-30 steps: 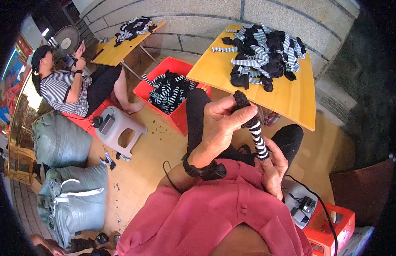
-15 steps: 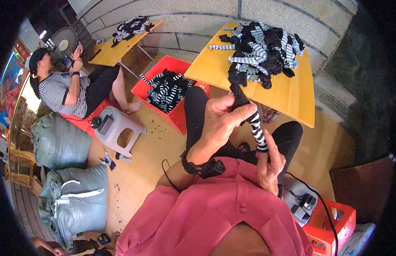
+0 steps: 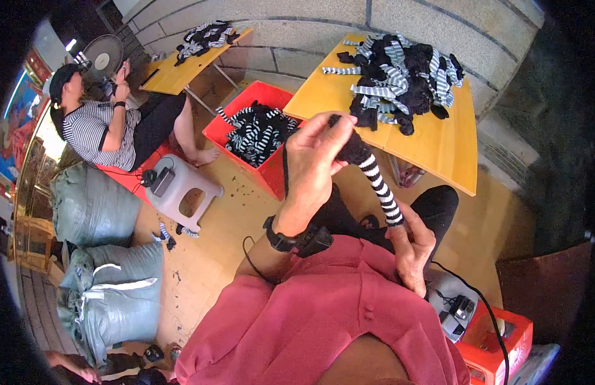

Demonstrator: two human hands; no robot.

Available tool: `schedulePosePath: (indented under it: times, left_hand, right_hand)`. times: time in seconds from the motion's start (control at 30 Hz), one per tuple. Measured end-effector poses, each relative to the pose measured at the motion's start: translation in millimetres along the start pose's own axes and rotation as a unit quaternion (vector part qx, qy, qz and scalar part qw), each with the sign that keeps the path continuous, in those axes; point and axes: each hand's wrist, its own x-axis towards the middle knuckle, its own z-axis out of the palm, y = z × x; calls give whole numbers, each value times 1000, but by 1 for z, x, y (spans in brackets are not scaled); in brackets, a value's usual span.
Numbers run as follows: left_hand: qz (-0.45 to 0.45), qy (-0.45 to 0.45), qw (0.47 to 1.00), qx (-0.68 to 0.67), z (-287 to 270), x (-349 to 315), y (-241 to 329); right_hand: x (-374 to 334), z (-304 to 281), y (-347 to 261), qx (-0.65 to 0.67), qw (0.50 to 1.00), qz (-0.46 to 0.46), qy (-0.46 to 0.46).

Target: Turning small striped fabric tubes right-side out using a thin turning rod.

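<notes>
A narrow black-and-white striped knitted sock (image 3: 378, 184) stretches between my two hands, above my lap. My left hand (image 3: 308, 168) is closed on its wide black end, thumb and fingers pinching the upper edge. At the striped lower end my right hand (image 3: 413, 247) grips the tip, with its fingers close around it. Just beyond, a loose pile of similar striped and black knitted pieces (image 3: 406, 80) covers part of the yellow table (image 3: 454, 151).
Left of the table stands a red bin (image 3: 272, 176) holding more striped pieces. A person (image 3: 105, 128) sits at a second yellow table (image 3: 166, 77), near a grey stool (image 3: 188, 186). Stuffed sacks (image 3: 121, 298) stand at the left; a red crate (image 3: 502, 346) is at lower right.
My left hand has moved up and to the left, and turned, with the sock's black end. The striped part is now pulled longer and straighter; my right hand has shifted slightly downward and right.
</notes>
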Motion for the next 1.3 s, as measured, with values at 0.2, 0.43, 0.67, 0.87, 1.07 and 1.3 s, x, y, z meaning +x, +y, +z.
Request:
schedulePosePath:
  times: [0.2, 0.43, 0.67, 0.87, 1.07, 1.3]
  left_hand:
    - [37, 9, 998, -57, -21, 11, 9]
    - [48, -16, 998, 44, -22, 11, -1]
    - [101, -167, 961, 197, -1, -1, -29]
    - [122, -193, 944, 240, 4, -7, -33]
    - [-10, -274, 941, 199, -10, -3, -18]
    - [18, -251, 938, 240, -19, -5, -19]
  right_hand:
    - [-3, -22, 5, -155, 988, 13, -3]
    - [12, -58, 40, -155, 978, 29, 133]
    - [51, -2, -18, 190, 978, 88, 1]
    - [68, 27, -22, 189, 978, 66, -51]
    - [68, 28, -12, 259, 964, 55, 4]
    - [68, 30, -10, 321, 946, 44, -10]
